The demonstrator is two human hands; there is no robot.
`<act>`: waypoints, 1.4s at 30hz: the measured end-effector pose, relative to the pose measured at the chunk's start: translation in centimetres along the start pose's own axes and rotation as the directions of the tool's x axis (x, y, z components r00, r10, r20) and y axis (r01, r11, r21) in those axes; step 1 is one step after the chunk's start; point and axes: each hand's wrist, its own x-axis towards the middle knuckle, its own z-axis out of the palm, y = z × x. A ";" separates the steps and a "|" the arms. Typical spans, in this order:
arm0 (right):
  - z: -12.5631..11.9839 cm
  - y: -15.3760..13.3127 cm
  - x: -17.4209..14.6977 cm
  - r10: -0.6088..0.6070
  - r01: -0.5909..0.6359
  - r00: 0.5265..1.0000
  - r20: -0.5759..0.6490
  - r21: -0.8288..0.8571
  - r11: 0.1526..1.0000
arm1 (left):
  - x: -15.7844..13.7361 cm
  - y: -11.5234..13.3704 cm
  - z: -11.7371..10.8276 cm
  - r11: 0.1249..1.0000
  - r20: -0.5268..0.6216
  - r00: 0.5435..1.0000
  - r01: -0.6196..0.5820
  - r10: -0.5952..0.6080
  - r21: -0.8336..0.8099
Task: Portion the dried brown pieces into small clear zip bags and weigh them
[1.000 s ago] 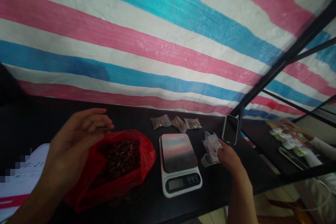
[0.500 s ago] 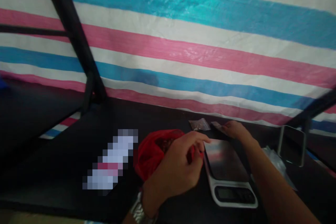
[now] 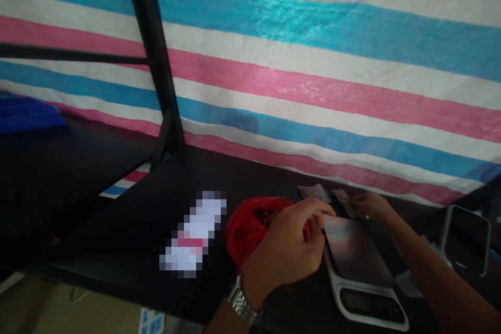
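Note:
My left hand [image 3: 291,242], with a metal watch at the wrist, has its fingers curled at the right rim of a red bag [image 3: 245,229]. Red material shows between thumb and fingers, and small brown contents are visible in the bag's opening. The index fingertip reaches the upper left corner of a kitchen scale [image 3: 360,250] with a bare metal plate. Beyond the scale, my right hand [image 3: 373,206] pinches the end of a small clear plastic packet [image 3: 344,201], low over the table. Another small packet [image 3: 315,193] with brownish contents lies just left of it.
A phone [image 3: 467,240] stands tilted at the right, beside some clear plastic bags [image 3: 410,282]. A blurred-out pale item [image 3: 193,235] lies left of the red bag on the black table [image 3: 129,235]. A black frame post [image 3: 154,52] rises before the striped sheet.
The view has swung left, so everything sits further right in the picture. My right hand still holds the packet, which now shows more of its length. My left hand stays at the red bag.

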 end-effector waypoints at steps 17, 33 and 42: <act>-5.7 -0.2 -3.4 0.073 -0.032 0.971 -0.227 0.179 0.983 | -0.1 -0.2 -1.0 0.995 -0.018 0.997 0.074 -0.075 -0.072; -2.5 -16.0 -16.2 -0.240 0.283 0.947 -0.213 0.908 0.309 | 1.2 -0.4 -0.2 0.924 -0.185 0.959 0.137 -0.214 -0.358; 1.4 -14.7 -14.3 -0.242 0.079 0.968 -0.068 0.996 0.035 | 1.1 -1.0 -1.9 0.962 -0.207 0.945 0.221 -0.252 -0.161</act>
